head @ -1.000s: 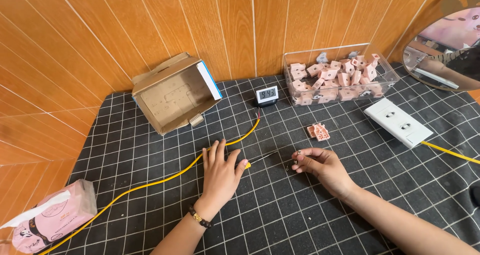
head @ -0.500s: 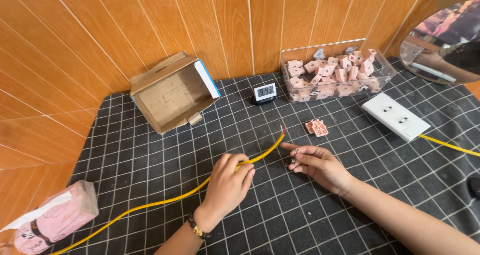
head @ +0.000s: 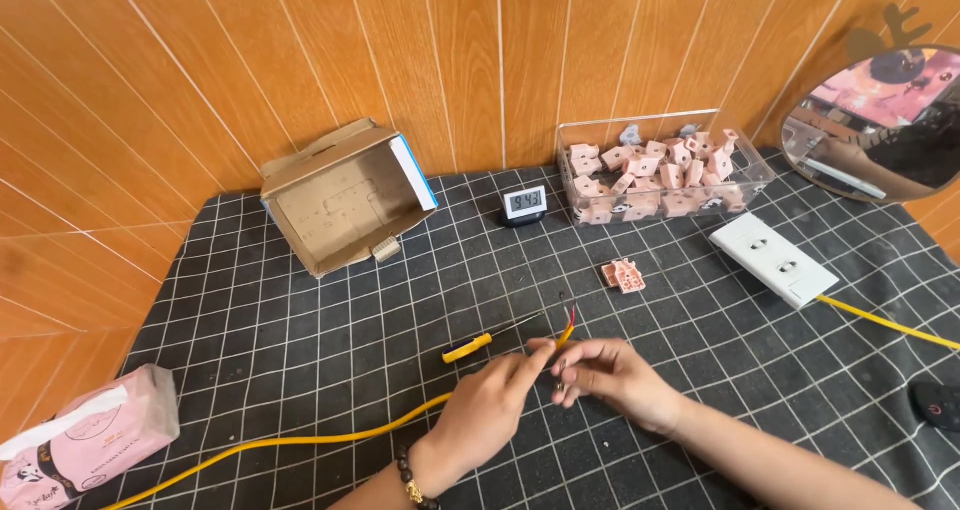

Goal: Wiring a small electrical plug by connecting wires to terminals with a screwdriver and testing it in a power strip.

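Observation:
A yellow cable (head: pixel 300 438) runs from the lower left across the black gridded mat (head: pixel 300 340) up to my hands. My left hand (head: pixel 490 410) grips it just behind its end. The stripped tip (head: pixel 569 322), with red and yellow cores, points upward between the hands. My right hand (head: pixel 610 375) pinches the cable right below that tip, fingers touching those of the left hand. A small yellow-handled screwdriver (head: pixel 467 347) lies on the mat just left of the hands. A single pink connector (head: pixel 622 275) rests a little beyond them.
At the back stand an open cardboard box (head: pixel 345 205), a small digital clock (head: pixel 523 204) and a clear box of several pink connectors (head: pixel 660 170). A white socket strip (head: pixel 772 258) lies right, a round mirror (head: pixel 880 120) behind it. A pink tissue pack (head: pixel 80 450) sits lower left.
Both hands have come together and lifted the cable end off the mat; its tip now points up. The screwdriver lies uncovered beside them.

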